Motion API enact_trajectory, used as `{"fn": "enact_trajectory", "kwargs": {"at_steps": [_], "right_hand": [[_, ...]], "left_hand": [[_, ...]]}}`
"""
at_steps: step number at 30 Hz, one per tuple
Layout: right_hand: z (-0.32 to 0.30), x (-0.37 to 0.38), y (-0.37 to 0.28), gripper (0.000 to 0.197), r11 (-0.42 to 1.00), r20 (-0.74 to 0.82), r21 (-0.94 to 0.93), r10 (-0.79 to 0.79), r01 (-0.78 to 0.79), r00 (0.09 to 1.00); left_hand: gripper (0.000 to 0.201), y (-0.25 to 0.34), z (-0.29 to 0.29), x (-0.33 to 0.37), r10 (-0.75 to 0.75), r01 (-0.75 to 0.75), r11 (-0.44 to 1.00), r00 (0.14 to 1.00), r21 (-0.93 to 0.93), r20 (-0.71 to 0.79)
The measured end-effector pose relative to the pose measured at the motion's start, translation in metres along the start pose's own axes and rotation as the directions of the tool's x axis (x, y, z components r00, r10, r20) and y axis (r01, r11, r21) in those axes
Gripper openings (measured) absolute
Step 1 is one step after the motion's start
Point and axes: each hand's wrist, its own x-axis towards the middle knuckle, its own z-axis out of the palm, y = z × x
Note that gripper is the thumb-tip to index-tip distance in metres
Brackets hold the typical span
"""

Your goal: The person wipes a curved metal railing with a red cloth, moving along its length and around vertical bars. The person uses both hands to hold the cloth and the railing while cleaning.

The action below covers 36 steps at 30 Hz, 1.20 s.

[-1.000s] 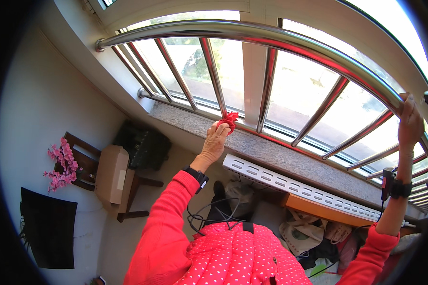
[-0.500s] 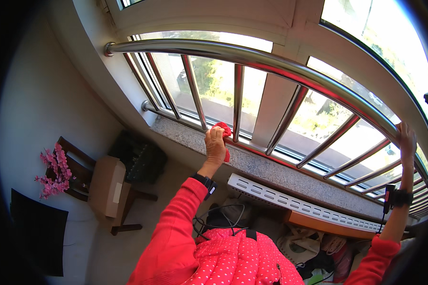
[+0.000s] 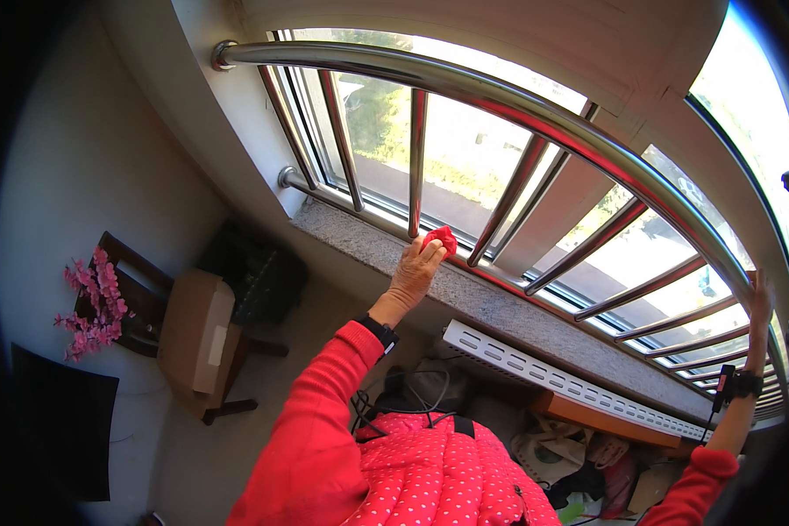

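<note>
My left hand [image 3: 415,273] is closed on a bunched red cloth [image 3: 441,240]. It presses the cloth against the lower rail [image 3: 500,285] of a shiny metal window railing, between two upright bars, close to the foot of the left one [image 3: 418,167]. My right hand [image 3: 760,302] is wrapped round the curved top handrail [image 3: 579,140] at the far right; some of its fingers are hidden behind the rail. Both wrists wear dark bands.
Below the railing run a speckled stone sill [image 3: 359,245] and a white slotted radiator [image 3: 552,377]. At left stand a wooden chair [image 3: 228,408] with a cardboard box [image 3: 197,329], pink blossoms [image 3: 96,307] and a dark crate [image 3: 259,272]. Bags and clutter [image 3: 561,456] lie under the radiator.
The view has turned and come closer to the railing. My left hand and the cloth have slid slightly left along the lower rail, toward the left bar. My right hand stays on the handrail.
</note>
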Motion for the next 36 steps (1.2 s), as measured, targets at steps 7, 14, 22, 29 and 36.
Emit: {"fn": "enact_trajectory", "kwargs": {"at_steps": [7,14,22,29,36], "right_hand": [[-0.008,-0.010,-0.012,0.059,0.948,0.025,0.252,0.192,-0.192,0.981],[-0.020,-0.016,-0.038,0.054,0.934,0.086,0.222,0.265,-0.278,0.960],[-0.023,-0.020,-0.025,0.051,0.953,0.006,0.210,0.222,-0.219,0.975],[-0.024,-0.027,-0.039,0.049,0.938,0.035,0.232,0.258,-0.259,0.966],[-0.038,-0.034,-0.047,0.046,0.955,0.046,0.184,0.230,-0.235,0.972]], "left_hand": [[0.040,-0.058,-0.052,-0.033,-0.512,0.506,0.859,0.852,-0.082,-0.110],[0.036,-0.057,-0.033,0.011,-0.242,0.225,0.960,0.966,-0.165,-0.093],[0.042,-0.117,-0.033,-0.026,-0.244,0.250,0.966,0.966,0.068,-0.084],[0.038,-0.164,-0.080,-0.025,-0.487,0.475,0.871,0.795,-0.129,-0.362],[0.036,-0.201,-0.072,-0.019,-0.188,0.189,0.982,0.981,0.005,-0.053]]}}
